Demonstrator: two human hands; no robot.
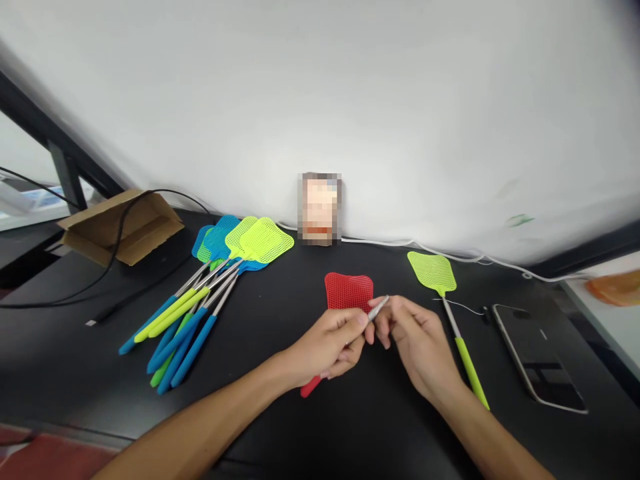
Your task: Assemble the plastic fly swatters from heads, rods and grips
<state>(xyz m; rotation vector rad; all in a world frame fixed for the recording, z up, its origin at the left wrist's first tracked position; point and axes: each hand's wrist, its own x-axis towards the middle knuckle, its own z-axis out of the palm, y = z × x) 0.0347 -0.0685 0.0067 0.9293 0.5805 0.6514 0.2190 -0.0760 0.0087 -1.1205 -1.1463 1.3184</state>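
Note:
My left hand (337,340) is closed round a thin stick with a silver metal tip (379,308). A red grip (311,385) shows below that hand, roughly in line with the tip. Behind my fingers lies a red fly swatter head (349,288); its neck is hidden, so I cannot tell whether it joins the stick. My right hand (420,340) is at the silver tip, its fingers curled and thumb and forefinger close together. What they pinch, if anything, is hidden. Right of it, a yellow-green fly swatter (433,272) lies on the black table (280,427).
Several blue, green and yellow fly swatters (267,240) lie piled at left. Beyond them are an open cardboard box (125,230) and a black cable (117,247). A blurred-out box (320,210) stands against the white wall. A phone (540,360) lies at right.

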